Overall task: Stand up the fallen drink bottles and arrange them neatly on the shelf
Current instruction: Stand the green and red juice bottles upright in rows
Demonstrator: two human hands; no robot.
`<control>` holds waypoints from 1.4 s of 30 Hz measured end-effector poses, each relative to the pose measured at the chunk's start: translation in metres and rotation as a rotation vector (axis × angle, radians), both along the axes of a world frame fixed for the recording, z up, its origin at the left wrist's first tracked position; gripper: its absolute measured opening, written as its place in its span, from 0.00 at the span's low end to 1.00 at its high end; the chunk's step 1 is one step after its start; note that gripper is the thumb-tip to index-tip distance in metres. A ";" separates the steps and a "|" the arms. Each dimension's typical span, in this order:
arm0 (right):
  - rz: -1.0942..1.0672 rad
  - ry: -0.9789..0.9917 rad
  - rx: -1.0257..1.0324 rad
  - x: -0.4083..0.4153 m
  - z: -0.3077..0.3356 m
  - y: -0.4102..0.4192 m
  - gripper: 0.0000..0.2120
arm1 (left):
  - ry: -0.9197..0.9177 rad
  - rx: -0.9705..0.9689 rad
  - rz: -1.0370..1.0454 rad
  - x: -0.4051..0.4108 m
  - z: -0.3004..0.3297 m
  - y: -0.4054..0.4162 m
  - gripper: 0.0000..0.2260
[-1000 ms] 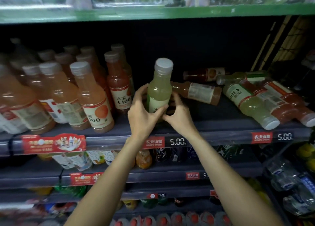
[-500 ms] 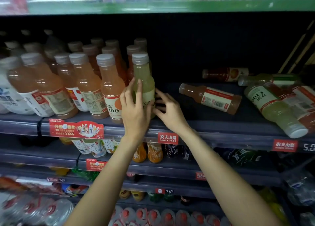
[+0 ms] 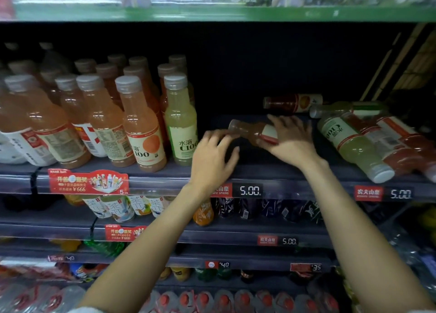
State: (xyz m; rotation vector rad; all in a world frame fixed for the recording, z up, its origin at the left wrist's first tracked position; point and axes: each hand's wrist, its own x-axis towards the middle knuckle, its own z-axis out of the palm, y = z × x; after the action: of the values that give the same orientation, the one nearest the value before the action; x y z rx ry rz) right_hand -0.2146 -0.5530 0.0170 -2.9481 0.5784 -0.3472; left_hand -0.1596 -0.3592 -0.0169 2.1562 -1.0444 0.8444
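Note:
A yellow-green bottle point(image 3: 181, 121) stands upright at the right end of the row of standing orange bottles point(image 3: 140, 126). To its right a brownish-orange bottle point(image 3: 250, 130) lies on its side, cap toward the left. My right hand point(image 3: 289, 139) wraps over its label end. My left hand point(image 3: 212, 156) reaches its fingertips toward the cap end, fingers spread; whether they touch it is unclear. Further right lie a dark red bottle point(image 3: 292, 103) at the back and a pile of fallen bottles point(image 3: 354, 142), yellow-green and red.
The shelf's front rail point(image 3: 295, 190) carries price tags reading 5.00 and a red promo card point(image 3: 88, 181). Lower shelves hold tea bottles, dark bottles and water bottles. A green shelf board point(image 3: 212, 12) runs overhead. Bare shelf floor shows between the standing row and the fallen pile.
Both hands have let go of the yellow-green bottle, which now stands in the row. They moved right, and my right hand has taken hold of the fallen brownish-orange bottle.

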 end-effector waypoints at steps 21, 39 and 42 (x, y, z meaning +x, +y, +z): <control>0.114 -0.574 1.242 0.013 -0.009 0.046 0.31 | 0.369 -0.322 -0.189 -0.005 0.010 -0.007 0.22; 0.111 -0.570 0.899 0.107 -0.025 0.091 0.38 | 0.037 -0.238 0.355 0.027 -0.002 0.041 0.34; 0.150 -0.541 0.913 0.105 -0.029 0.089 0.34 | 0.038 -0.240 0.349 0.026 -0.002 0.041 0.33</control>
State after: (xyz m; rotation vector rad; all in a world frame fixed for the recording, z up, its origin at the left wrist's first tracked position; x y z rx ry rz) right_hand -0.1094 -0.4638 -0.0121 -1.8978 0.3089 -0.6252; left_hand -0.1338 -0.3181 -0.0188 2.1652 -0.5214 1.0233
